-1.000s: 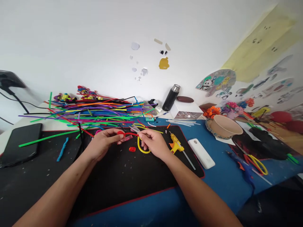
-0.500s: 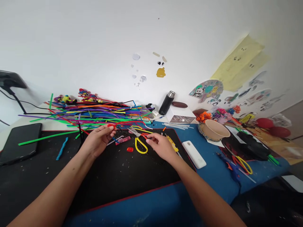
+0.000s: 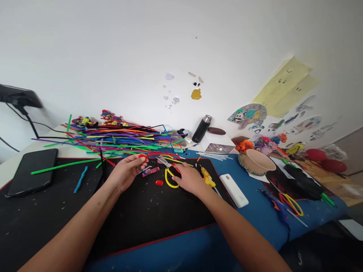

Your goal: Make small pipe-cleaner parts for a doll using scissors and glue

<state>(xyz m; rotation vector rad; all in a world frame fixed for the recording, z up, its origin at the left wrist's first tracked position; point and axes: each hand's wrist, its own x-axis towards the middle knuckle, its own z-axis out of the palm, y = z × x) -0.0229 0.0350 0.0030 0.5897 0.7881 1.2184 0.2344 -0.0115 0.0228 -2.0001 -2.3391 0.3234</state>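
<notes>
My left hand (image 3: 129,172) is closed in a pinch near the middle of the black mat. Between its thumb and fingers is a red pipe cleaner (image 3: 161,154), bunched at the fingertips, with a loose length running off to the right. Across the mat, my right hand (image 3: 190,179) has its fingers closed on the handles of a pair of scissors (image 3: 171,181) with yellow and red grips. The blades point up and left, slightly apart, and the fingers cover part of the handles. A small red piece (image 3: 159,183) and a pink-red lighter-like object (image 3: 151,171) lie between the hands.
Many coloured pipe cleaners (image 3: 124,139) are heaped along the wall. A yellow utility-style tool (image 3: 208,177), a white power bank (image 3: 234,190) and a blue glue gun (image 3: 279,209) lie to the right. A black flask (image 3: 202,128) and a beige bowl (image 3: 259,162) stand behind; a black tablet-like slab (image 3: 32,172) lies left.
My right hand has gone from pinching near the red grip to closing further over the scissors' handles. My left hand keeps its pinch on the red pipe cleaner. The view has shifted slightly.
</notes>
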